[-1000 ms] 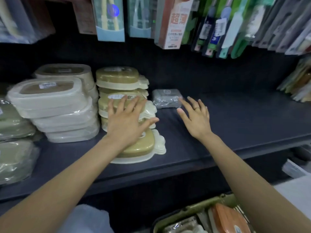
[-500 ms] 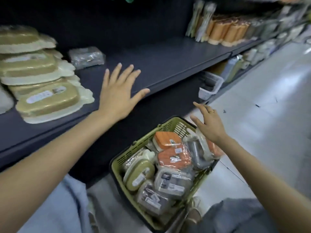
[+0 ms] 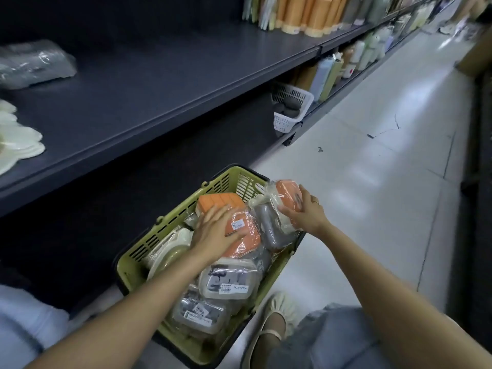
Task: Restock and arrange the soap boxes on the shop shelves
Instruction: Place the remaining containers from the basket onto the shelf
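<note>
A green shopping basket [image 3: 170,222] stands on the floor below the dark shelf [image 3: 159,83], filled with several wrapped soap boxes. My left hand [image 3: 215,230] lies on an orange soap box [image 3: 245,235] in the basket, fingers spread over its wrapper. My right hand [image 3: 306,211] grips another wrapped orange soap box [image 3: 286,194] at the basket's far right corner, beside a grey box [image 3: 269,227]. Grey and cream boxes [image 3: 226,283] fill the near half. On the shelf a grey wrapped box [image 3: 34,65] lies at the far left, with cream box edges [image 3: 18,142] beside it.
Orange and pale bottles [image 3: 306,14] stand at the far end of the shelf. A white mesh basket [image 3: 290,102] sits on the lower shelf. My shoe [image 3: 271,323] and knee are just right of the green basket. The aisle floor [image 3: 386,155] runs to the right.
My view swung from the shelf down to the basket. My left hand left the shelf and came down onto an orange box. My right hand closed on another orange box.
</note>
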